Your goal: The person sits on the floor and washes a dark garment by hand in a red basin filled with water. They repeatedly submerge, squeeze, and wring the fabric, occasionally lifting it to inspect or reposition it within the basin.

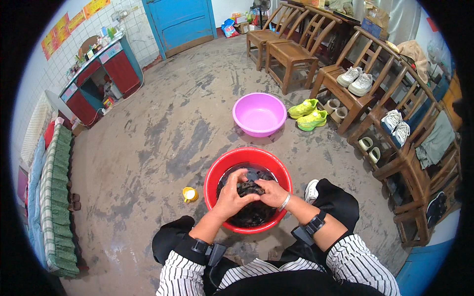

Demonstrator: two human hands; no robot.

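Observation:
Between my knees stands a red plastic basin (210, 174), partly filled with dark water. A mass of small, dark wet pieces (249, 216) lies in it; their exact kind is hard to tell. My left hand (230, 196) and my right hand (273, 193) are cupped together over the basin, thumbs close to each other. Between them they hold a clump of the dark pieces (250, 188). Some of the fingertips are hidden by the clump. A silver bangle (284, 201) circles my right wrist.
A yellow cup (190, 194) with white contents stands left of the basin. Beyond is a pink plastic basin (259, 114), beside yellow-green sneakers (310, 115). Wooden chairs (292, 55), some bearing shoes, line the right. A bed (57, 207) and a cabinet (120, 70) stand at left.

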